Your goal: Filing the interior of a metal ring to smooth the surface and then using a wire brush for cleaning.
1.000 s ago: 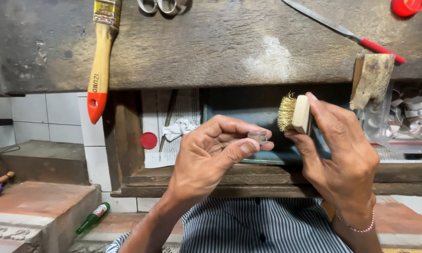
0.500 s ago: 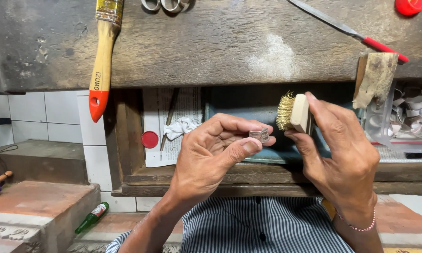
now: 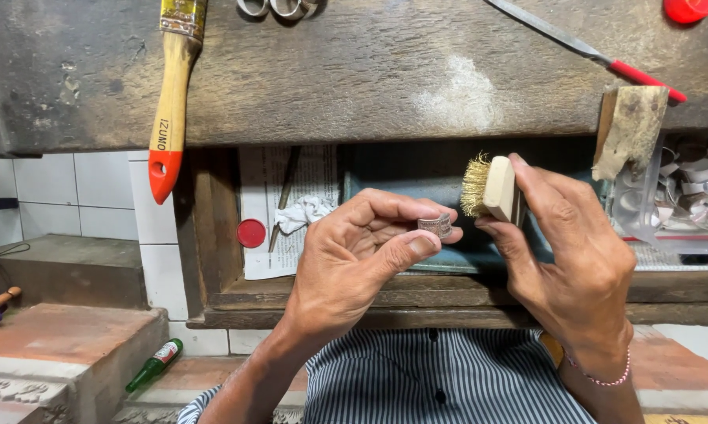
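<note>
Silver, small and hard: the ring [image 3: 435, 226] sits pinched between my left hand's [image 3: 352, 259] thumb and fingertips, in front of the open drawer [image 3: 448, 267]. I judge it light, stiff, slippery, best gripped by its edges. My right hand [image 3: 567, 251] is closed around the brass brush [image 3: 489, 187], bristles just beside it. Beyond, the worn wooden bench [image 3: 354, 71].

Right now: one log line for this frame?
left hand: pinches small silver ring | right hand: holds wooden brass-bristle brush | brush beside ring, contact unclear
</note>
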